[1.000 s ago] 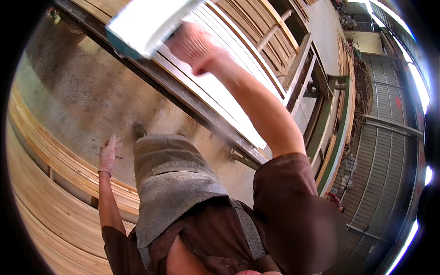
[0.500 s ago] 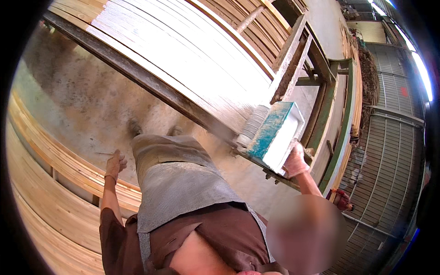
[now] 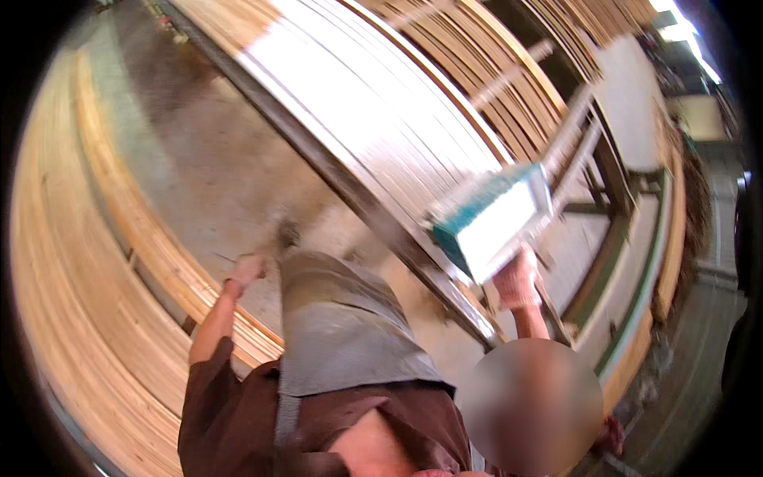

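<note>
My right hand (image 3: 518, 280), in a pale knitted glove, is closed on the near side of a teal box-shaped tool (image 3: 455, 237) with a white, paint-smeared face. The tool is tilted over the near right end of a row of long boards (image 3: 342, 95), mostly coated white. Motion blur hides whether it touches them, and my fingertips are partly out of sight behind its edge. Low on the left hangs my left hand (image 3: 249, 269), its fingers blurred but seemingly curled around a thin stick (image 3: 225, 257), away from the boards.
A dark metal rail (image 3: 350, 187) runs along the boards' near edge. Bare wooden strips (image 3: 485, 71) lie beyond them. Stacked long planks (image 3: 103, 286) fill the left side. A green metal frame (image 3: 636, 302) stands at right, over the concrete floor (image 3: 214, 151).
The view has turned, so the scene is shifted and blurred. The teal tool, still in my right hand, now sits farther from the rail's near corner. My left hand stays low.
</note>
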`<state>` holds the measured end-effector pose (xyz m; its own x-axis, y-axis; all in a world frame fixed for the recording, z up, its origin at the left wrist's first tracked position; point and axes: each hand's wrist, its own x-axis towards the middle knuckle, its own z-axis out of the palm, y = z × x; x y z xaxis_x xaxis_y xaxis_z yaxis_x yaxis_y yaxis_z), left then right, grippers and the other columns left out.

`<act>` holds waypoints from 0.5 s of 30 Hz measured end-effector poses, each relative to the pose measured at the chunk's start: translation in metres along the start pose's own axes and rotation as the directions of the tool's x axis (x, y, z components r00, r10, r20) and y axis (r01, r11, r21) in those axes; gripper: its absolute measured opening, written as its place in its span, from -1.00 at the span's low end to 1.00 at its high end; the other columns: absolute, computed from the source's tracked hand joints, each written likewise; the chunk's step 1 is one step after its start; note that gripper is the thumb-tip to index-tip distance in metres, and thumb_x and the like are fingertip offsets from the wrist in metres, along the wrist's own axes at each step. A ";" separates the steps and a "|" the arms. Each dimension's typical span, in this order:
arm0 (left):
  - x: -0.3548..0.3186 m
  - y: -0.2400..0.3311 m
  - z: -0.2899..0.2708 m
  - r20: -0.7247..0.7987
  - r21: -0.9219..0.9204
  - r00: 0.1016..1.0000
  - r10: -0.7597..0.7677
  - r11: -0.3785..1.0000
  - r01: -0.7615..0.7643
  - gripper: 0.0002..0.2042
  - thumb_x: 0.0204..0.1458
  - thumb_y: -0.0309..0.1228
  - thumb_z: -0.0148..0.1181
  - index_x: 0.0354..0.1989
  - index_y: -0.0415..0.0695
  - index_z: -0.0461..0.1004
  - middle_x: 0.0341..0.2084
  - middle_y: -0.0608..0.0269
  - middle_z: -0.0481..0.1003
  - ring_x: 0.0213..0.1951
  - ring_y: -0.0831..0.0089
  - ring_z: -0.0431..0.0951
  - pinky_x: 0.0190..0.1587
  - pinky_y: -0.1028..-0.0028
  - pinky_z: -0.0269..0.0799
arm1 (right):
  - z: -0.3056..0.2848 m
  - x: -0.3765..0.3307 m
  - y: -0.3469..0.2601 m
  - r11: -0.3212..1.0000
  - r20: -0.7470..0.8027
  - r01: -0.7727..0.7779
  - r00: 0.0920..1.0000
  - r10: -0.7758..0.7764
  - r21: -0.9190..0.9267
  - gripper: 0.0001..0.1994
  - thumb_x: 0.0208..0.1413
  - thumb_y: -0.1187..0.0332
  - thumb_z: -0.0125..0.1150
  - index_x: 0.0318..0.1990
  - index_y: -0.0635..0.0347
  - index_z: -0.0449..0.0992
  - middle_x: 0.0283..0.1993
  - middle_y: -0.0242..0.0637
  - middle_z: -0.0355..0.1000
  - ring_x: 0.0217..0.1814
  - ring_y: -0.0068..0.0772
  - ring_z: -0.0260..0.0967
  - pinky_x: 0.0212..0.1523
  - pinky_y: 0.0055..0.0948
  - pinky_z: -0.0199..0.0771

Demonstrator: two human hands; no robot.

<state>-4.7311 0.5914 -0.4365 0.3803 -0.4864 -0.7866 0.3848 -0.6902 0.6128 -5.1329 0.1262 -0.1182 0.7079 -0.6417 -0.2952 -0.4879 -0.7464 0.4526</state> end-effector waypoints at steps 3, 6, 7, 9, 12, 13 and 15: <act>-0.001 0.065 0.011 -0.080 -0.039 0.993 -0.081 0.996 0.078 -0.53 0.24 -0.01 0.07 -0.25 -0.28 0.54 -0.44 0.27 0.55 -0.37 0.49 0.53 -0.34 0.43 0.46 | 0.014 -0.028 0.008 0.994 -0.110 0.095 0.990 -0.088 0.063 -0.62 0.17 0.17 0.09 0.11 -0.01 0.55 0.07 -0.36 0.53 0.10 -0.33 0.46 -0.01 -0.29 0.44; -0.016 0.057 0.007 -0.080 -0.099 0.995 -0.063 0.994 0.055 -0.48 0.21 0.05 0.09 -0.28 -0.29 0.53 -0.45 0.26 0.54 -0.38 0.42 0.54 -0.35 0.40 0.46 | 0.027 -0.077 0.030 0.999 0.331 0.032 0.943 -0.037 0.020 -0.54 0.19 0.17 0.05 0.24 -0.03 0.46 0.26 -0.33 0.42 0.33 -0.33 0.29 0.24 -0.21 0.25; -0.019 0.020 0.002 -0.053 -0.062 0.998 0.021 0.998 -0.024 -0.46 0.19 0.08 0.10 -0.26 -0.30 0.54 -0.44 0.24 0.54 -0.38 0.40 0.55 -0.35 0.39 0.47 | 0.025 -0.081 0.035 1.000 0.467 0.014 0.884 -0.005 -0.017 -0.51 0.20 0.17 0.03 0.29 -0.04 0.42 0.32 -0.33 0.39 0.41 -0.33 0.23 0.33 -0.18 0.18; -0.033 0.003 0.002 -0.062 -0.141 0.996 -0.065 0.988 0.056 -0.42 0.17 0.11 0.11 -0.20 -0.33 0.54 -0.41 0.18 0.56 -0.36 0.35 0.58 -0.34 0.35 0.50 | 0.038 -0.083 0.041 0.988 0.151 0.144 0.977 -0.150 0.049 -0.53 0.23 0.18 -0.01 0.28 -0.01 0.42 0.31 -0.32 0.39 0.41 -0.33 0.25 0.29 -0.25 0.27; -0.068 0.025 -0.009 -0.138 -0.100 0.938 -0.317 0.947 0.305 -0.42 0.16 0.07 0.14 -0.14 -0.36 0.54 -0.35 0.11 0.57 -0.34 0.30 0.59 -0.30 0.36 0.53 | -0.007 -0.043 0.015 0.924 0.022 0.289 0.956 -0.293 -0.249 -0.55 0.26 0.18 -0.03 0.26 0.08 0.44 0.29 -0.32 0.42 0.38 -0.33 0.30 0.26 -0.31 0.35; -0.068 0.021 -0.016 -0.135 -0.130 0.942 -0.308 0.948 0.292 -0.39 0.16 0.09 0.14 -0.12 -0.39 0.53 -0.33 0.08 0.58 -0.34 0.29 0.61 -0.28 0.35 0.55 | -0.013 -0.023 0.006 0.926 -0.007 0.296 0.952 -0.306 -0.232 -0.55 0.26 0.19 -0.03 0.25 0.07 0.45 0.28 -0.32 0.43 0.36 -0.33 0.32 0.23 -0.30 0.38; -0.060 0.015 -0.041 -0.126 -0.187 0.948 -0.292 0.946 0.266 -0.32 0.16 0.13 0.14 -0.07 -0.44 0.51 -0.27 0.01 0.59 -0.33 0.27 0.63 -0.26 0.33 0.59 | -0.027 0.019 -0.013 0.926 -0.059 0.318 0.940 -0.336 -0.201 -0.56 0.25 0.19 -0.02 0.24 0.05 0.47 0.27 -0.33 0.44 0.32 -0.32 0.37 0.18 -0.28 0.43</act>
<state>-4.7137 0.6323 -0.3775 0.3540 -0.1926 -0.9152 0.6227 -0.6816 0.3842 -5.0988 0.1283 -0.1068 0.8595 -0.3421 -0.3798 -0.1237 -0.8602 0.4948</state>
